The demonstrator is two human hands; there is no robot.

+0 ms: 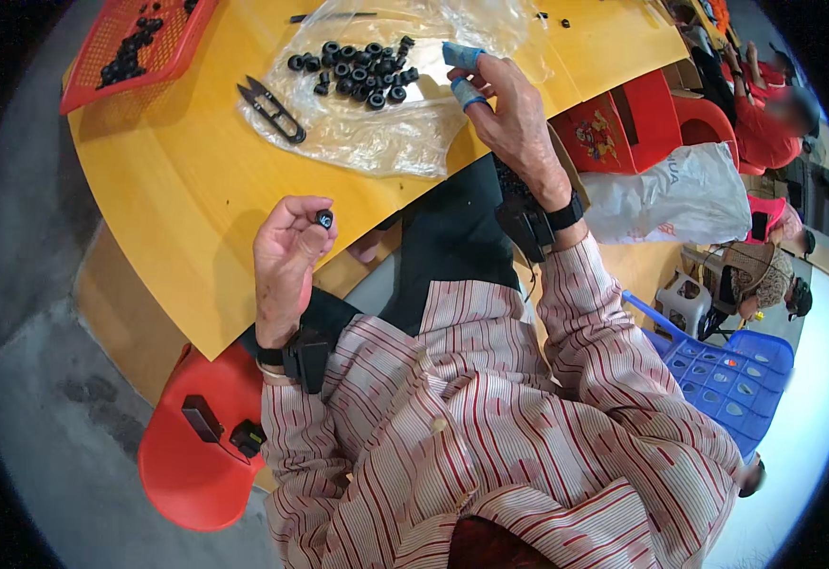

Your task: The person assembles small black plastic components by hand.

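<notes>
My left hand [286, 261] is closed, its thumb and fingers pinching a small black ring-shaped part [323, 219] in front of the table edge. To the right, my right hand [519, 123] is raised beside the pile, with blue tape wrapped on its thumb and a finger; these are apart and nothing shows between them. Several loose black ring-shaped parts [359, 74] lie heaped on a clear plastic bag [400, 142] spread over the yellow table [168, 199]. Black thread snips [272, 109] rest at the bag's left edge, blades pointing away to the left.
A red basket [175, 59] with more small black parts stands at the far left. On a red stool [182, 469] sit two black devices. To the right are red boxes [628, 119], a white sack [666, 194] and a blue plastic chair [732, 379]. Other people sit farther right.
</notes>
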